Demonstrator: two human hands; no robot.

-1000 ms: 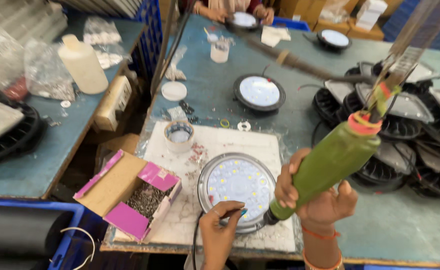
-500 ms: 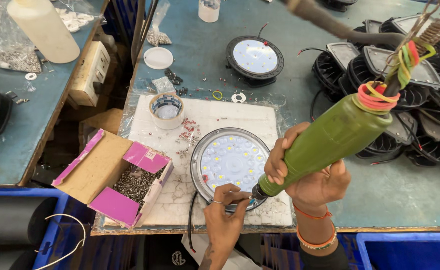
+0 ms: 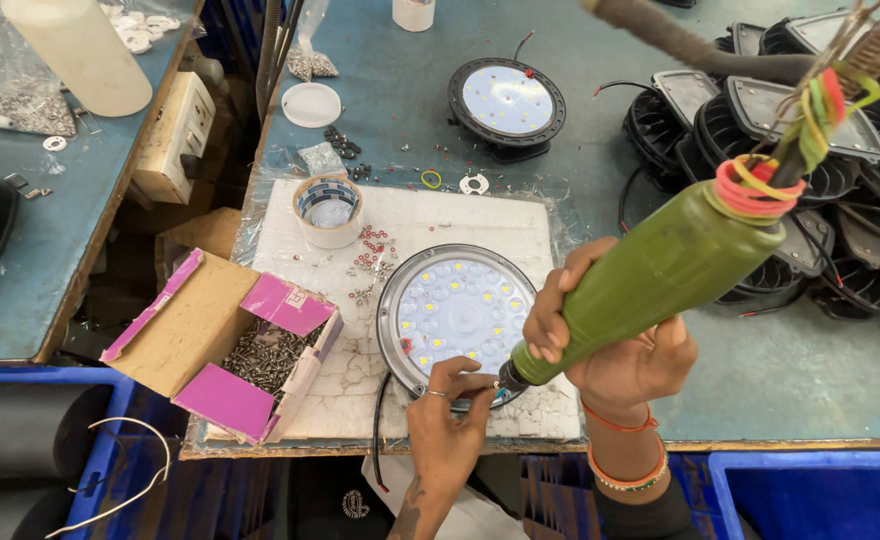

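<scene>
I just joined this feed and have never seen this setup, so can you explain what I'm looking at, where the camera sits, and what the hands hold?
The view comes from a camera on a person's head, looking down at their own bare hands; there is no robot. The right hand grips a green power screwdriver, its tip at the near rim of a round LED lamp. The left hand pinches at that tip. The lamp lies on a white mat on a blue table. Beside it are a pink box of screws, a tape roll, and more lamps farther back.

Teal workbench [image 3: 760, 390] under white board [image 3: 480, 225] (cracked)
</scene>
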